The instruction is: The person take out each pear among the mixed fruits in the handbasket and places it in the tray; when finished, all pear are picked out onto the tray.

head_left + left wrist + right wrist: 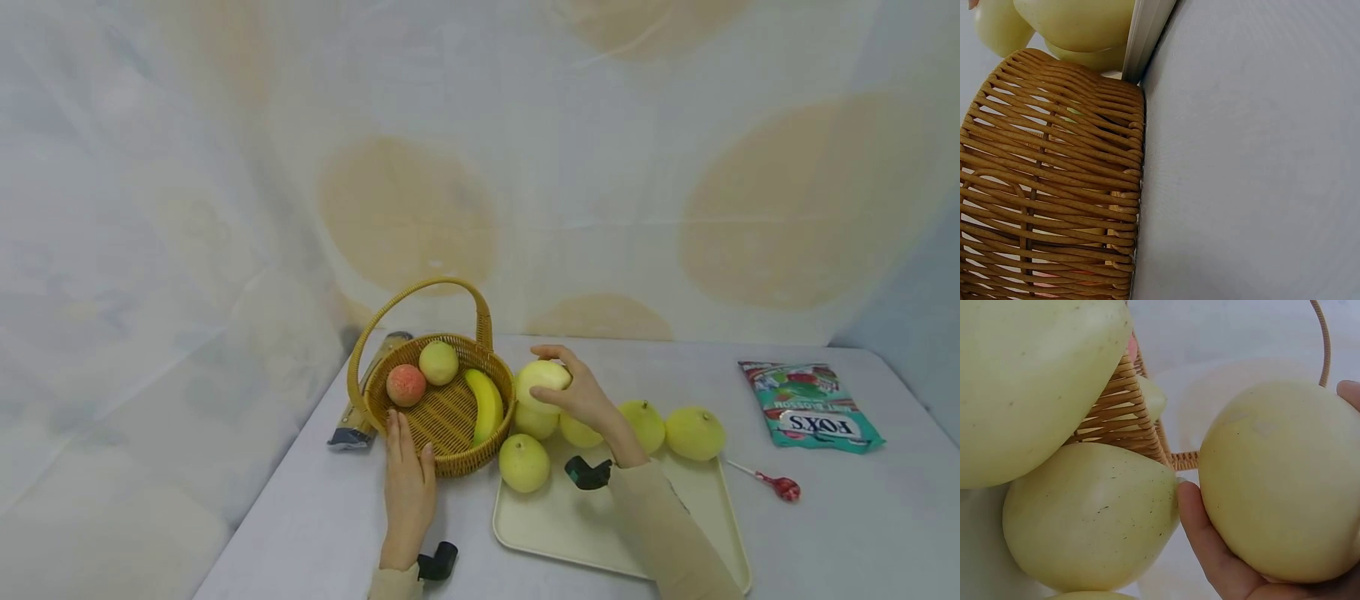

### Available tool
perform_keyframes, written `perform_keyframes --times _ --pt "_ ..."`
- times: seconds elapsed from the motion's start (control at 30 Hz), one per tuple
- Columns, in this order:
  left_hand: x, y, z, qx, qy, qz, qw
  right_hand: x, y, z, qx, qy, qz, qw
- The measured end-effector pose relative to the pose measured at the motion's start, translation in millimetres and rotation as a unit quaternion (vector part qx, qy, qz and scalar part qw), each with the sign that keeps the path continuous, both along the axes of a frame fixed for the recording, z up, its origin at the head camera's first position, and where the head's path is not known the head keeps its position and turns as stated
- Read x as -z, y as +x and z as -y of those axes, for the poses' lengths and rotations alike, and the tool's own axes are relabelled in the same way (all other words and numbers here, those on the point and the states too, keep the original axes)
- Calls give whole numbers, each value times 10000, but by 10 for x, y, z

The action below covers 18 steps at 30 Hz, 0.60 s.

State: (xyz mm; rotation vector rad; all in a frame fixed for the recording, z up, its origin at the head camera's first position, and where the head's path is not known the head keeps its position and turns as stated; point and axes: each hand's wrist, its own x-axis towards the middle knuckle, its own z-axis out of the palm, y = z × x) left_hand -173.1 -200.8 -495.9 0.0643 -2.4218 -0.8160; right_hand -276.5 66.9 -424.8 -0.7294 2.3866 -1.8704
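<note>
My right hand [588, 404] grips a pale yellow-green pear [542, 383], fingers and thumb curled round its sides. In the right wrist view the held pear [1279, 481] is beside other pears, with the basket behind them. My left hand [408, 492] has its fingers straight, the tips at the near left rim of a woven basket [465, 462]. Inside the basket are a peach [406, 385], a smaller yellow-green fruit [438, 362] and a banana [486, 408]. The left wrist view shows the basket's wicker wall [1054, 187] up close.
Right of the basket lies a cream tray [562, 525] with several pears, among them one pear [524, 463] at its left edge and another [696, 433] at its right. A lollipop [783, 487] and a green FOX'S bag [813, 408] are farther right. A brownish packet [352, 429] lies behind the basket's left side.
</note>
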Motion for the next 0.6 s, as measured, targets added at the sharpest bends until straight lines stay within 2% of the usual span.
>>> perform_keyframes --times 0.4,0.6 --pt "-28 18 -14 44 74 127 9999 49 63 -49 153 90 94 9998" --pt "-41 22 -10 40 74 159 9998 70 87 -73 37 -169 76 9998"
